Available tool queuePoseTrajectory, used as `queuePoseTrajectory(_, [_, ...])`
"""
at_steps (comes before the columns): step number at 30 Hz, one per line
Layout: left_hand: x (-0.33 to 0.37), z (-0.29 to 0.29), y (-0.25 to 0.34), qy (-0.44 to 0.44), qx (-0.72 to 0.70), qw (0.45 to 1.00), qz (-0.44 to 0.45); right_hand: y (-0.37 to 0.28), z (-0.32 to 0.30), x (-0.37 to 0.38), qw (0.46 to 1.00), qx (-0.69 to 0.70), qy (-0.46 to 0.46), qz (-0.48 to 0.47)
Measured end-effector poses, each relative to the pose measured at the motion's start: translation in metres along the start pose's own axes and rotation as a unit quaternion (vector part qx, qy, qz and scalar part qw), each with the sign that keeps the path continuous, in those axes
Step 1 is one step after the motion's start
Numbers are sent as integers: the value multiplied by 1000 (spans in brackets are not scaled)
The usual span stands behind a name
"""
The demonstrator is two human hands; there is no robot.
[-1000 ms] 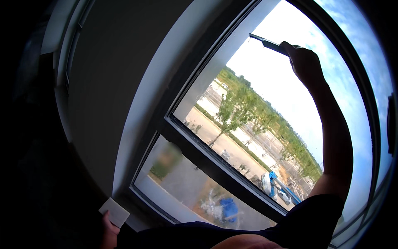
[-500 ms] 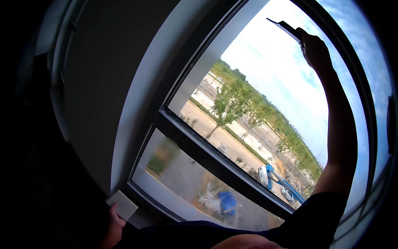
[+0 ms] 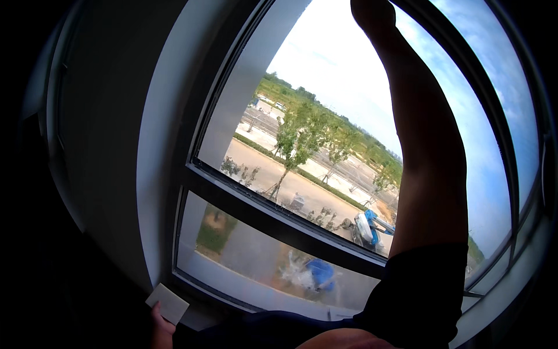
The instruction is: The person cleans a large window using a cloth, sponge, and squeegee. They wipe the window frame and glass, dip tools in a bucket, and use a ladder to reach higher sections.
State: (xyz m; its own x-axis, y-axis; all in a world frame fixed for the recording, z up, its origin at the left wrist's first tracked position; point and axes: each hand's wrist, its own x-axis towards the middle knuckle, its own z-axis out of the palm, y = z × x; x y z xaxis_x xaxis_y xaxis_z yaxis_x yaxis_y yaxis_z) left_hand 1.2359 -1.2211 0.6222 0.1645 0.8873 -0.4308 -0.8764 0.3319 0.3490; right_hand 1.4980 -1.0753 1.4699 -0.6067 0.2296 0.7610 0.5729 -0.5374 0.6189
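Down at the lower left of the head view, the person's left hand (image 3: 161, 321) grips a pale, flat, square-cornered block (image 3: 168, 303), thumb laid over its face. From where I stand, it sits just below the end of a light, curving wall edge (image 3: 150, 174), near the corner of the lower pane (image 3: 250, 251). The right arm (image 3: 427, 157) stretches far up in front of the tall upper pane (image 3: 325, 43), mostly bare, with a dark sleeve (image 3: 421, 285) near the shoulder. Its right hand (image 3: 373, 11) is dim and cut off at the top edge, so I cannot tell whether it grasps anything or touches the glass. A dark crossbar (image 3: 279, 224) divides the panes. Outside are leafy trees (image 3: 299, 134), a blue-and-white machine (image 3: 369, 228) and, through the lower glass, something blue (image 3: 321, 273) on the ground.
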Motion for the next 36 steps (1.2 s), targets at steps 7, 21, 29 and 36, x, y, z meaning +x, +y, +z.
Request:
queuePoseTrajectory(7, [-1,-28,-23,-61,217,938,264,169,-9,-89,991,-112,-1,67])
queuePoseTrajectory(21, [28,20,-5,-26,33,997,-63,156,-32,-116,998,-36,-49,31])
queuePoseTrajectory(29, [5,65,-44,-53,34,995,-76,278,-23,-166,985,-146,-5,94])
queuePoseTrajectory(36, [-2,49,-38,-46,46,993,-101,334,-43,-234,970,-212,-1,121])
